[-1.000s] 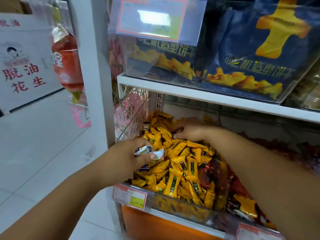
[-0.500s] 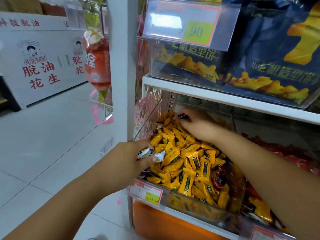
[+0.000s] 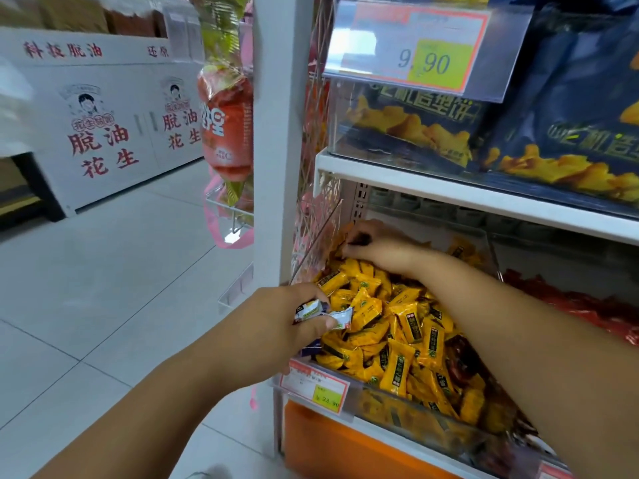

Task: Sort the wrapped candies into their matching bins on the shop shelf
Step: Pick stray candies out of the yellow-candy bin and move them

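The left hand (image 3: 269, 326) has its fingers (image 3: 316, 329) curled tight on glossy, crinkled white candies (image 3: 340, 318). Just right of them, pillow-shaped yellow candies (image 3: 404, 323) lie heaped in the clear plastic bin (image 3: 408, 411). Farther back, the right hand (image 3: 380, 248) curls its fingers round a small dark wrapper (image 3: 359, 240).

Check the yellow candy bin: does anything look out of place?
Yes: dark red wrappers lie among the yellow candies near the right side of the bin; their colour does not match. The left hand holds white-wrapped candies.
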Available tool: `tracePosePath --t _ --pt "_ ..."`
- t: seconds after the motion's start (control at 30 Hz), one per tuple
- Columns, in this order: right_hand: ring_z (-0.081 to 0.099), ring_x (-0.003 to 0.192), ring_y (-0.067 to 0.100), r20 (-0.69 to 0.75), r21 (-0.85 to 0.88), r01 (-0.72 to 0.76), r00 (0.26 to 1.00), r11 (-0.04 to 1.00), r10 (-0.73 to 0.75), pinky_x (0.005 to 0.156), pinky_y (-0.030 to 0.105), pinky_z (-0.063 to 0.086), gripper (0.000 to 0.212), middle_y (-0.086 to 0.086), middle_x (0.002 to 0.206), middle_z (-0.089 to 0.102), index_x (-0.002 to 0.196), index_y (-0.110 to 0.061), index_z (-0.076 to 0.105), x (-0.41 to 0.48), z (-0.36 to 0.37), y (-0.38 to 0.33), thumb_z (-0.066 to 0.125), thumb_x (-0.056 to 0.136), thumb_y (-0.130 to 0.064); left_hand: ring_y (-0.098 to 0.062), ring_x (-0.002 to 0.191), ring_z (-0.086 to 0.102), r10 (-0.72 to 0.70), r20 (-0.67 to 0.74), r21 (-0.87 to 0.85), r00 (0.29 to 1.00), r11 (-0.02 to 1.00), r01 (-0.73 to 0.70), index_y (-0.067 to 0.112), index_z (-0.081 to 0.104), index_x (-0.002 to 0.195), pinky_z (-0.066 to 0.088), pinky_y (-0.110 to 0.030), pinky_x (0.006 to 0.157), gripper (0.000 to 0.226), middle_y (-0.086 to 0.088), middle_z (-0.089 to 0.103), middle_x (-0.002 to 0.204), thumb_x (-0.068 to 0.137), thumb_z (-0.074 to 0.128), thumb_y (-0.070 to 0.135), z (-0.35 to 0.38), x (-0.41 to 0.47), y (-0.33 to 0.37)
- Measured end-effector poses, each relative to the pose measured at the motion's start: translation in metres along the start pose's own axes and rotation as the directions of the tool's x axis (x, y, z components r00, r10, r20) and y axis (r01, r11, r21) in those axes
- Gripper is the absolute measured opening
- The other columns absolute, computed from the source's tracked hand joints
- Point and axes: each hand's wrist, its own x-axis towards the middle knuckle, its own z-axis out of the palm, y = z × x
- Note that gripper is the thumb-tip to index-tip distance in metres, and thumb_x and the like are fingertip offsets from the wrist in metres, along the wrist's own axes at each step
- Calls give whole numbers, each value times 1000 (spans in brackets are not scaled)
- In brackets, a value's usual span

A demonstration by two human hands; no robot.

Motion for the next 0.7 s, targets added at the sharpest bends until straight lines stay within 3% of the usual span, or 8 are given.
tracePosePath --t 0.07,0.13,0.2,0.27,0.37,0.47,0.6,0.7 --pt "50 91 9 -17 91 -34 999 995 35 65 17 35 22 -5 109 54 112 -18 59 -11 -18 4 61 93 -27 0 52 57 -4 10 -9 1000 1000 4 37 56 100 49 -21 55 12 6 63 85 93 55 46 0 -1 -1" --pt "47 97 10 -19 116 -27 999 993 29 67 18 34 18 -7 113 51 109 -19 59 -16 -30 8 60 93 -25 -1 51 57 -11 16 -14 1000 1000 11 37 56 101 49 -23 55 11 6 63 83 93 55 45 1 -3 -1" --pt "50 90 9 -3 94 -14 1000 996 15 64 21 34 11 -4 110 54 105 -21 59 -11 -31 7 55 95 -22 -2 51 57 -17 16 -26 1000 1000 17 36 57 100 50 -24 56 10 6 62 83 93 56 43 2 -2 0" --pt "51 76 11 8 68 -10 1000 998 9 60 23 32 19 4 97 60 103 -11 61 -3 -25 1 47 97 -21 -5 54 59 -22 13 -43 1000 999 23 36 58 100 54 -28 57 10 8 61 84 93 57 43 3 -1 2" --pt "49 73 18 29 28 -25 999 999 24 63 28 33 31 17 85 58 102 3 63 7 -17 -7 45 98 -23 -11 60 61 -30 11 -36 1000 999 30 34 59 101 56 -33 60 13 9 61 85 92 56 44 3 2 2" --pt "50 62 9 92 -34 -26 995 999 29 56 25 34 22 0 76 59 92 -14 67 0 -25 -3 49 98 -25 -12 64 62 -22 2 -24 1000 999 22 33 59 102 55 -37 62 15 7 61 84 92 56 45 2 4 2" --pt "54 73 8 38 -48 -23 999 999 25 61 16 39 16 -2 86 62 96 -13 65 -23 -54 18 58 96 -28 -5 61 60 12 -18 2 1000 1000 -12 35 58 102 54 -28 59 15 8 57 75 92 56 46 6 9 6" --pt "61 87 27 79 -45 -14 997 999 18 77 31 47 3 9 96 66 87 -21 68 -39 -72 36 66 90 -21 -9 54 57 32 4 11 999 999 -32 35 57 103 52 -32 58 17 4 54 63 92 57 47 11 10 10"
